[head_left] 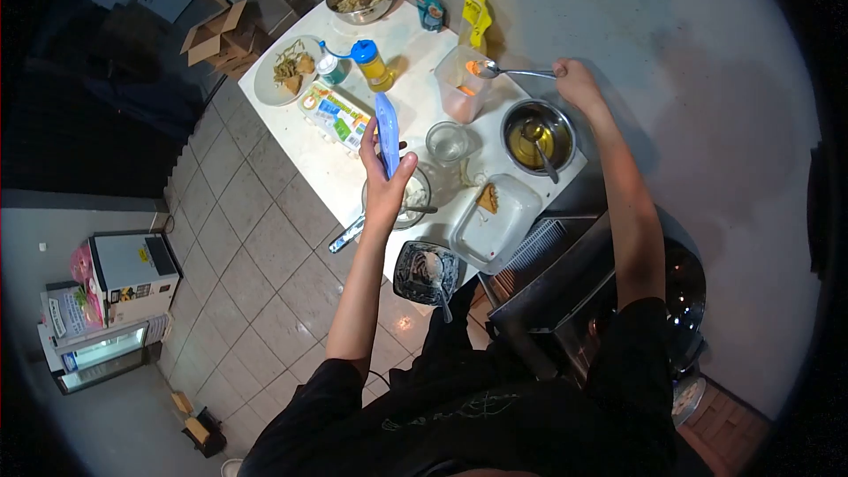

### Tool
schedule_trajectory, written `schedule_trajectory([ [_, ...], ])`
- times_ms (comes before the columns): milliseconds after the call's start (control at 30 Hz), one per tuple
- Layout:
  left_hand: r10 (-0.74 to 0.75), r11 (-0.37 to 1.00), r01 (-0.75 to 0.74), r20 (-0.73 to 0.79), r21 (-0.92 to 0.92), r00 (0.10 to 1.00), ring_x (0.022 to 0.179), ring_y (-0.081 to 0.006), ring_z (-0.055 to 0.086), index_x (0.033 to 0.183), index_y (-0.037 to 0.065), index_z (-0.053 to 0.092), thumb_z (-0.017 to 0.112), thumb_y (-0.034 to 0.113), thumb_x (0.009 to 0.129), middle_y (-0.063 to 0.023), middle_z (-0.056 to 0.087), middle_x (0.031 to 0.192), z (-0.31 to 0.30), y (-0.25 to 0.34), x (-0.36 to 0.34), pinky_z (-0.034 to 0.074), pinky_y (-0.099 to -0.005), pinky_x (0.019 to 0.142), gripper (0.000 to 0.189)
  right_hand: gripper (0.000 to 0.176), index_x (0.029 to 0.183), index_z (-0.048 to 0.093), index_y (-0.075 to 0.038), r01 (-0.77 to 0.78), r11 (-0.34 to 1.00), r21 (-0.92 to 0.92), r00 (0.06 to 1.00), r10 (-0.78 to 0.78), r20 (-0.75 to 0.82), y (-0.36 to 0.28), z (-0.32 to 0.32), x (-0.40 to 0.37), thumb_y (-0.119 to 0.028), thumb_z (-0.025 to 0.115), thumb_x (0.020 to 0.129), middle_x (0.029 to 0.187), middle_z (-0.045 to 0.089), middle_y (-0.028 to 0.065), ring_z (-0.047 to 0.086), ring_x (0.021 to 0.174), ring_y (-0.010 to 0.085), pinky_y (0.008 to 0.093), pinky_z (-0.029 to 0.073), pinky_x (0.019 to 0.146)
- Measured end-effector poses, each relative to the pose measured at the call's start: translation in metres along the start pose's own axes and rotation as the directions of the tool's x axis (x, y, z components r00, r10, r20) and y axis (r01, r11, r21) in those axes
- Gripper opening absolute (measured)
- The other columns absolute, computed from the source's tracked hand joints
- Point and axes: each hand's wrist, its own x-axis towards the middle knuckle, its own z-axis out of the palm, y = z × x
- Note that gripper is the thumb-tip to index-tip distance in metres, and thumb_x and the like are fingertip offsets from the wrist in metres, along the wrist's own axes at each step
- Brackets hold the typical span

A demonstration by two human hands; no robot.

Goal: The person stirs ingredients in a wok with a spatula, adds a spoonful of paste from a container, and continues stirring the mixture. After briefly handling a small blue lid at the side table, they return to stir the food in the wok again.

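Note:
My left hand (385,184) grips a blue plastic lid (387,134), held on edge above the table. In my right hand (576,85) is the handle end of a metal spoon (521,72). Orange powder (477,68) heaps on the spoon's bowl, at the mouth of a translucent plastic container (459,106) with more orange stuff inside. Beneath my left hand, partly hidden by it, stands a bowl of something white (415,197). Below the spoon sits a metal bowl (510,141) of yellow liquid with a ladle or spoon in it.
On the white table (305,155) are a drinking glass (448,142), a white tray (499,243), a black container (406,278), an egg carton (336,115), a blue-capped oil bottle (375,75), a plate of food (269,79) and a yellow packet (474,13). A metal appliance (548,300) adjoins it.

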Motion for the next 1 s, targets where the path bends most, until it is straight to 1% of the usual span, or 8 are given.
schedule_trajectory([
  [100,0.037,0.998,-0.036,0.017,-0.045,0.999,0.121,-0.0279,0.053,0.156,0.008,0.018,0.073,0.041,0.088,-0.021,0.036,0.145,0.009,0.004,-0.003,0.045,-0.0424,0.102,0.094,0.029,0.105,0.066,-0.002,-0.138,0.986,0.089,0.989,0.132,0.066,-0.006,-0.047,-0.026,-0.025,0.048,0.101,0.09,0.068,0.0233,0.066,0.091,0.0394,0.0458,0.049,0.083],
  [267,0.069,0.997,-0.066,0.077,-0.046,0.995,0.122,-0.0279,0.052,0.156,0.006,0.019,0.072,0.035,0.088,-0.0203,0.034,0.149,0.024,0.009,-0.011,0.042,-0.0417,0.104,0.091,0.032,0.107,0.066,0.001,-0.098,0.985,0.141,0.994,0.105,-0.043,0.032,-0.119,-0.08,-0.027,0.051,0.101,0.087,0.068,0.0171,0.065,0.082,0.0284,0.0408,0.05,0.077],
  [400,0.052,0.998,-0.049,0.133,-0.027,0.99,0.13,-0.0305,0.045,0.156,0.009,0.023,0.07,0.035,0.09,-0.0208,0.037,0.146,0.047,0.03,-0.032,0.035,-0.0427,0.11,0.085,0.035,0.111,0.065,0.004,-0.047,0.98,0.192,0.978,0.085,-0.192,0.059,-0.186,-0.186,-0.027,0.053,0.102,0.085,0.066,0.0123,0.063,0.082,0.0196,0.0372,0.049,0.075],
  [467,0.106,0.99,-0.116,0.138,0.073,0.985,0.131,-0.0284,0.043,0.155,0.009,0.025,0.067,0.034,0.093,-0.0195,0.037,0.146,0.054,0.019,-0.037,0.035,-0.0403,0.11,0.08,0.035,0.112,0.065,0.004,-0.188,0.96,0.206,0.951,0.231,-0.208,0.073,-0.222,-0.252,-0.027,0.052,0.102,0.084,0.066,0.0121,0.062,0.082,0.0196,0.0368,0.049,0.075],
  [600,0.048,0.98,0.006,0.266,-0.199,0.963,0.127,-0.0247,0.044,0.154,0.006,0.025,0.063,0.031,0.097,-0.0149,0.036,0.147,0.082,0.027,-0.052,0.036,-0.0373,0.108,0.073,0.032,0.111,0.065,0.003,-0.333,0.936,0.117,0.882,0.353,-0.311,0.115,-0.254,-0.377,-0.026,0.052,0.103,0.086,0.066,0.0115,0.061,0.082,0.0185,0.0374,0.048,0.074],
  [700,0.077,0.98,-0.01,0.338,-0.197,0.938,0.123,-0.0233,0.047,0.154,0.006,0.025,0.063,0.032,0.097,-0.014,0.037,0.146,0.092,0.022,-0.06,0.039,-0.0373,0.105,0.073,0.027,0.108,0.064,0.001,-0.344,0.938,0.04,0.819,0.32,-0.476,0.17,-0.236,-0.451,-0.024,0.053,0.103,0.085,0.066,0.0183,0.06,0.076,0.0277,0.0399,0.048,0.073],
  [800,0.077,0.983,-0.005,0.382,-0.186,0.921,0.121,-0.023,0.049,0.154,0.006,0.025,0.064,0.034,0.096,-0.0138,0.038,0.145,0.105,0.021,-0.064,0.04,-0.0376,0.105,0.075,0.02,0.1,0.063,-0.003,-0.472,0.863,-0.182,0.758,0.291,-0.584,0.18,-0.211,-0.493,-0.019,0.052,0.101,0.084,0.063,0.0303,0.058,0.085,0.0513,0.0496,0.05,0.074],
  [1000,0.072,0.988,-0.009,0.418,-0.151,0.906,0.123,-0.0226,0.049,0.154,0.011,0.022,0.058,0.033,0.101,-0.0113,0.041,0.139,0.126,0.036,-0.082,0.038,-0.0367,0.104,0.068,0.018,0.108,0.06,-0.006,-0.624,0.732,-0.274,0.705,0.376,-0.602,0.189,-0.179,-0.513,-0.019,0.05,0.101,0.08,0.065,0.0287,0.064,0.081,0.0493,0.0578,0.05,0.069],
])
